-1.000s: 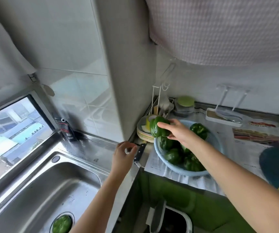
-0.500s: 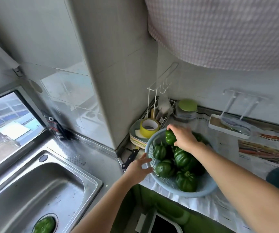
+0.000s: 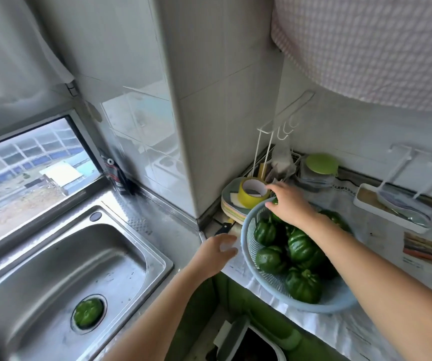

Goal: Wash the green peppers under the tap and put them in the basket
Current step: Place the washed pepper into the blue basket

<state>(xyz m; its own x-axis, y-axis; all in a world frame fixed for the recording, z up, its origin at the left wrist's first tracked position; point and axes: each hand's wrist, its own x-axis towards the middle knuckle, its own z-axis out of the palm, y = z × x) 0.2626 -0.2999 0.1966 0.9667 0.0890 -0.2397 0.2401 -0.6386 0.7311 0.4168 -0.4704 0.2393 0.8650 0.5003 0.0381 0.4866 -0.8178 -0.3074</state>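
A pale blue mesh basket [image 3: 338, 306] sits on the newspaper-covered counter and holds several dark green peppers [image 3: 304, 250]. My right hand [image 3: 291, 205] hovers palm down over the basket's far left rim with its fingers spread. A sliver of green pepper [image 3: 275, 200] shows under its thumb. My left hand [image 3: 217, 252] is just left of the basket rim, loosely curled and holding nothing. One more green pepper [image 3: 88, 312] lies in the drain of the steel sink [image 3: 53, 256]. No tap is in view.
A yellow tape roll [image 3: 253, 192] rests on stacked plates [image 3: 232, 208] in the corner, with a black-handled knife [image 3: 224, 227] beside them. A green-lidded container [image 3: 321, 165] and a white tray [image 3: 392, 211] stand at the back. A bin [image 3: 251, 343] is on the floor below.
My right hand carried a pepper from above the basket down into it and now has its fingers spread. My left hand left the knife and moved to the basket's rim.
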